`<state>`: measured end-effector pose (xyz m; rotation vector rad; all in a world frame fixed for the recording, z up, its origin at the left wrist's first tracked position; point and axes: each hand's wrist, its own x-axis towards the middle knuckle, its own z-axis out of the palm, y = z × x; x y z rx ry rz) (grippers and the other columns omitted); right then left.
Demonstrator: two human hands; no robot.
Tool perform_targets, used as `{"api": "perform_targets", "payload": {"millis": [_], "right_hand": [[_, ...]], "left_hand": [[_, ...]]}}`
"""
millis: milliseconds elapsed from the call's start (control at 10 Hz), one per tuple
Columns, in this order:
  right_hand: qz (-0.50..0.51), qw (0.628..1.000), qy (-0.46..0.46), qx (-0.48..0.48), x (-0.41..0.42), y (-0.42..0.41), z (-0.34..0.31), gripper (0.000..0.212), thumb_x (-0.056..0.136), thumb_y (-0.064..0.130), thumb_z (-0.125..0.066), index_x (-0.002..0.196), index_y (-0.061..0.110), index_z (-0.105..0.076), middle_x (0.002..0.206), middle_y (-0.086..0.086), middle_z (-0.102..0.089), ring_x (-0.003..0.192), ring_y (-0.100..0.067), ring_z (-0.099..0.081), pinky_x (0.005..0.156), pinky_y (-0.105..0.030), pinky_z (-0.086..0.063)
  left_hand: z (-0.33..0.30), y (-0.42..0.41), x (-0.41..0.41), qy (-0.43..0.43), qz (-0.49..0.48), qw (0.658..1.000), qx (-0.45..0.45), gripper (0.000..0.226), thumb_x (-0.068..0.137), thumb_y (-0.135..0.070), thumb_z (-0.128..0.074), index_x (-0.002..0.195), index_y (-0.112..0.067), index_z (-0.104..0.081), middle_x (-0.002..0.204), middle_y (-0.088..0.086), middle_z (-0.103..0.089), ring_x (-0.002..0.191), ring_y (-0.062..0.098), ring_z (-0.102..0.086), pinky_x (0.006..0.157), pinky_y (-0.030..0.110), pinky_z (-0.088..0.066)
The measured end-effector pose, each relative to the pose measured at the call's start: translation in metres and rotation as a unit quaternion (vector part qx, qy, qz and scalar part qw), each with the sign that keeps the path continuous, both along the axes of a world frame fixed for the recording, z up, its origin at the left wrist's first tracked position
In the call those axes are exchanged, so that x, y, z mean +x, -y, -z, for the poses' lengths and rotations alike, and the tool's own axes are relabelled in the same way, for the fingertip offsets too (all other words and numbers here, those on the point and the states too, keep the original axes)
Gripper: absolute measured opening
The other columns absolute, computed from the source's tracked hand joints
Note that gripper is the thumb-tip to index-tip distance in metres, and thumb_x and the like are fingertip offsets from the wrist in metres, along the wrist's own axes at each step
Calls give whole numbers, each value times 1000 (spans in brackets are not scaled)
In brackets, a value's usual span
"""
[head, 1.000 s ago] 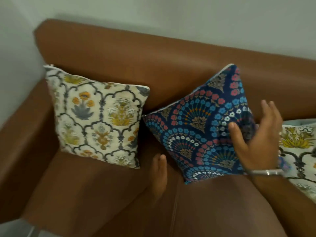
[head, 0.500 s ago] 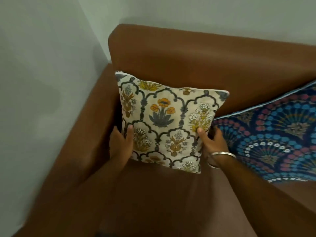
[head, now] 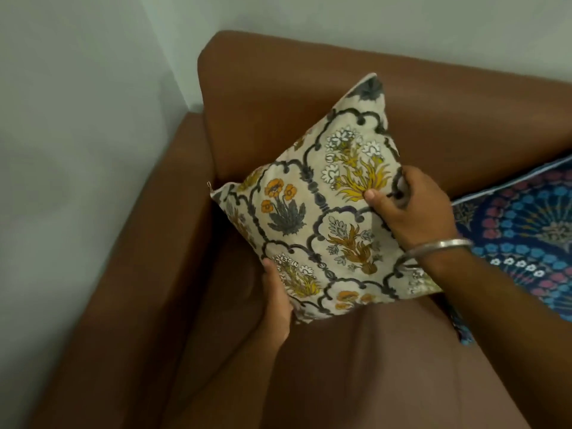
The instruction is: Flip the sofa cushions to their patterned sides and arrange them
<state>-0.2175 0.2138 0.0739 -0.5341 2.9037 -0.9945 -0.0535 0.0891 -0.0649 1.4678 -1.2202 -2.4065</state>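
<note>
In the sofa [head: 309, 97] corner, the floral cushion [head: 322, 212] stands tilted on a point, left hand [head: 277, 300] and right hand [head: 411, 209] closed on opposite edges (patterned side up). Released so, it would probably topple onto the blue cushion [head: 523, 233] beside it.

Both hands grip: left hand [head: 276, 308] low, right hand [head: 413, 209] higher.

A home sitting room — a brown leather-look sofa [head: 309, 103] with a padded arm is pushed into a corner of plain pale walls [head: 77, 119]. On its seat are soft furnishings: a cream square cushion with yellow and grey flowers [head: 322, 218], and at 3 o'clock a navy fan-patterned cushion [head: 526, 230].
</note>
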Motion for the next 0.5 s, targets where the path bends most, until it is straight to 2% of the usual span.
{"api": "perform_targets", "payload": {"millis": [100,200,300,400,500], "right_hand": [[-29,998,-6,49,-15,13,7,47,83,42,-70,111,8,-57,108,-14,-59,100,-31,-53,80,-38,-41],[-26,999,-18,16,-20,10,23,54,84,44,-68,123,9,-54,114,-12,-58,106,-27,-52,83,-33,-38],[-14,1000,-16,-18,-5,-3,35,71,88,53,-58,144,14,-37,130,-7,-50,119,-19,-46,96,-30,-36],[-14,994,-36,101,13,-20,28,83,92,65,-40,155,16,-16,162,-11,-23,149,-30,-19,119,-48,-22],[-39,973,-73,217,44,-39,-11,83,90,64,-35,156,16,-17,164,-13,-16,149,-38,-17,115,-60,-18]], "left_hand": [[13,-8,-19,-17,-47,998,37,91,84,-77,-26,160,-27,-21,165,7,-30,149,31,-33,121,54,-29],[23,-8,-20,-13,-62,998,8,92,81,-77,-32,158,-26,-24,161,7,-37,144,31,-41,117,54,-36],[29,-2,-5,-26,-34,998,-42,82,80,-74,-32,146,-26,-42,149,5,-50,130,25,-54,107,42,-43],[14,10,15,78,47,978,-187,69,98,-55,-42,146,-5,-45,142,16,-57,130,33,-56,94,24,-41],[-53,25,29,147,205,880,-402,83,87,-59,-62,150,-11,-39,149,15,-51,136,33,-49,104,21,-37]]}}
